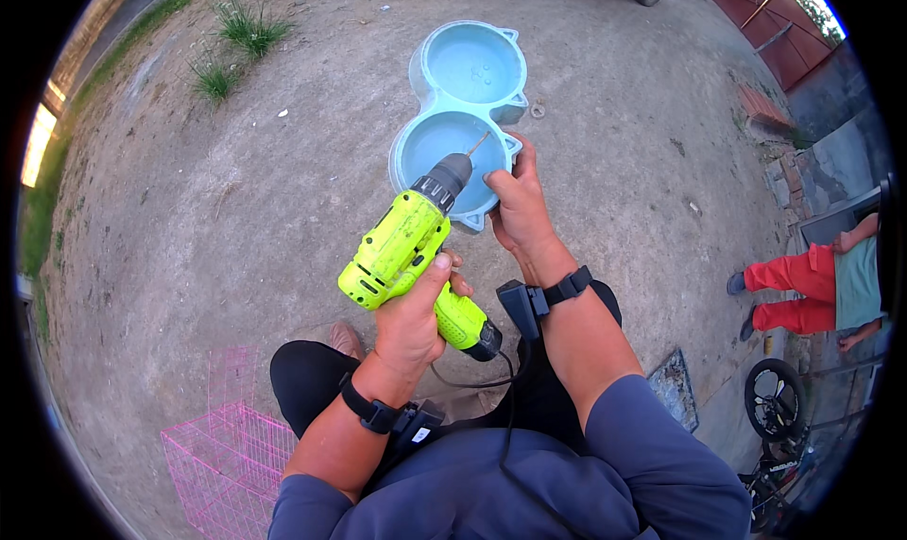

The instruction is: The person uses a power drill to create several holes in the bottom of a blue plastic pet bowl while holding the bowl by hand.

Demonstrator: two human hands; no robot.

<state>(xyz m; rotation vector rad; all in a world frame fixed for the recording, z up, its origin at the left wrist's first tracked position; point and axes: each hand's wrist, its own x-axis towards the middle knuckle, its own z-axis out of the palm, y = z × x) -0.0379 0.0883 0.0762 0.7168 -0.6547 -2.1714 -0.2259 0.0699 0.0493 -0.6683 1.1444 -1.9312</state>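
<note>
My left hand (416,315) is wrapped round the grip of a lime-green power drill (399,242), whose black chuck points away from me and up to the right. A thin drill bit (479,144) sticks out over the nearer bowl of a light-blue double pet bowl (422,101) with small ear shapes on its rim. Whether the bit touches the plastic I cannot tell. My right hand (518,203) grips the right rim of that nearer bowl, thumb on the inside, fingers partly hidden behind it. A black cord (511,370) runs from the drill's base toward my body.
Bare dirt ground (255,228) lies around me. A pink wire cage (231,464) stands at the lower left. On the right are a person in red trousers (789,290), a bicycle (775,400) and a dark flat panel (674,389). Grass tufts (248,30) grow at the upper left.
</note>
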